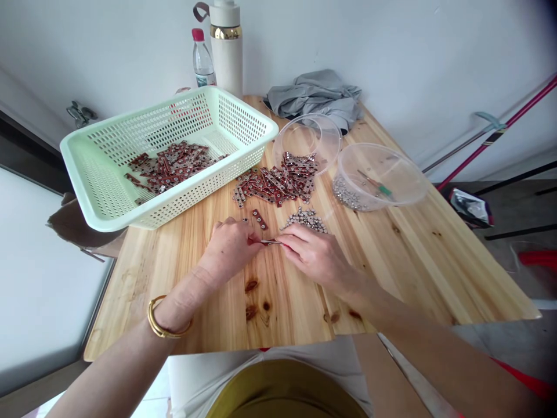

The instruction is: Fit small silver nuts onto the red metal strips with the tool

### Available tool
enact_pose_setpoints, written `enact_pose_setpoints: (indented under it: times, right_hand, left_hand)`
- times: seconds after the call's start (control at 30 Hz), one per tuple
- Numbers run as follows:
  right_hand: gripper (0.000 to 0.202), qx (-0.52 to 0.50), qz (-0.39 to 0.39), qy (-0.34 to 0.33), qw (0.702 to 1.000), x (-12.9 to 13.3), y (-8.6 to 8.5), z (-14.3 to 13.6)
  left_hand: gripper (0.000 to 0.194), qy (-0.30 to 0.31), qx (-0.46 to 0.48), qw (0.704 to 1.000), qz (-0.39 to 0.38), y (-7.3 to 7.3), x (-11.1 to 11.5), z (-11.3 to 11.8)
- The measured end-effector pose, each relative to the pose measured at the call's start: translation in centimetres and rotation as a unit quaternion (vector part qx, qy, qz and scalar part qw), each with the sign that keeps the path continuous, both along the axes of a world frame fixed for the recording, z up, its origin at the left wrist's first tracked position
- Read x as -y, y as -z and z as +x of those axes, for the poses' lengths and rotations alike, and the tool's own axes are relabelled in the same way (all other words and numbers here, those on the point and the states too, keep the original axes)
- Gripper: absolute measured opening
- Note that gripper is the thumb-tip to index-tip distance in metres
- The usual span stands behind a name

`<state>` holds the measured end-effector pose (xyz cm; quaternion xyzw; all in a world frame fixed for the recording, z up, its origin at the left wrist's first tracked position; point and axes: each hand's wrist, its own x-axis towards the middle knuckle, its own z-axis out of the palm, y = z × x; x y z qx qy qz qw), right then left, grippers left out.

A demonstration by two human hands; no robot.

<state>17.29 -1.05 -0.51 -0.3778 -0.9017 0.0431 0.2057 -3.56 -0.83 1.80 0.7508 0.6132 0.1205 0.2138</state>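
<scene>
At the centre of the frame, the left hand (230, 247) and right hand (315, 252) pinch opposite ends of a small reddish-brown strip (270, 242), which looks light, thin and fairly stiff, best taken by its ends or edges between fingertips.

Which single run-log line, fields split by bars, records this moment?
left hand: on strip | right hand: same strip | near: pile of small metal discs | left side: green basket

Both forearms reach inward, the left hand (232, 242) and right hand (308, 251) pinching, fingers curled.
</scene>
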Motion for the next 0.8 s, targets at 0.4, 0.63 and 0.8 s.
enact_pose_setpoints:
  times: [0.4, 0.63, 0.8]
  right_hand:
    - [0.037, 0.013, -0.091, -0.028, 0.995, 1.4, -1.4, 1.0]
    - [0.014, -0.051, -0.04, 0.092, 0.994, -2.5, -2.1, 1.0]
    - [0.012, 0.066, -0.06, 0.076, 0.993, -3.4, -2.1, -0.7]
  left_hand:
    - [0.009, -0.016, 0.009, 0.998, 0.064, 0.8, 1.0, 0.0]
    - [0.016, 0.006, -0.045, 0.998, 0.044, -0.4, 1.2, -0.1]
    - [0.017, 0.006, -0.036, 0.998, 0.051, -0.3, 1.5, 0.0]
